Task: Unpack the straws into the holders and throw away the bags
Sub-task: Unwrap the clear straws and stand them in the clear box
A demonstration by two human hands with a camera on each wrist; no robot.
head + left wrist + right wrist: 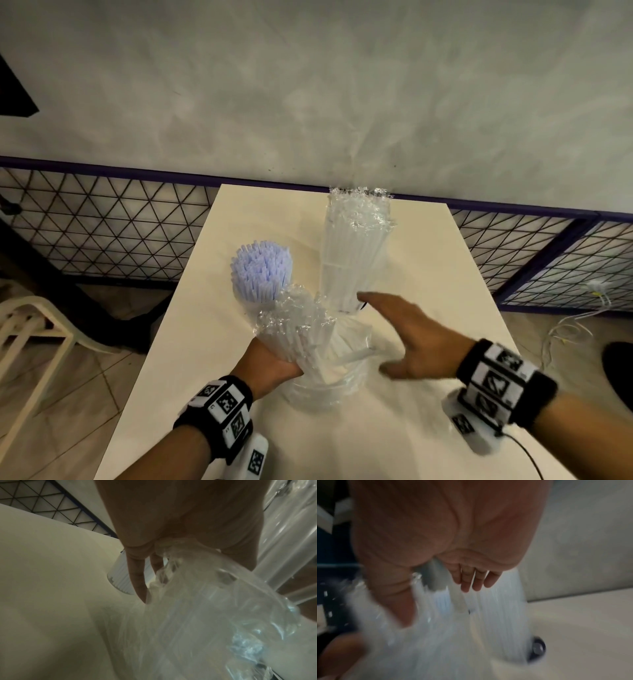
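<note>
Starting at the far left there's a pale chair (37, 329) on the tiled floor, just off the edge of my cream counter (428, 274). Moving in, a bunch of lavender straws (262, 274) stands upright in a holder I can barely see, toward the left side of the counter.

Right in front of that is my left hand (270, 365); its fingers are curled round a bag of clear straws (301, 332), gripping it low down. The bag leans a bit left, with its crinkly end up top and its bottom sitting in a clear holder (325, 394) near me. In the left wrist view I can see the fingers (137, 582) wrapped around the plastic.

Further back, about centre, a second bag of clear straws (356, 250) stands upright and looks unopened as far as I can tell.

Then my right hand (414, 337): fingers spread and fairly straight, holding nothing, hovering just right of the gripped bag with the fingertips near the base of the standing one. The right wrist view is badly blurred.

Far right, some white cables (575, 325) on the floor by the wire mesh fence (548, 260).
</note>
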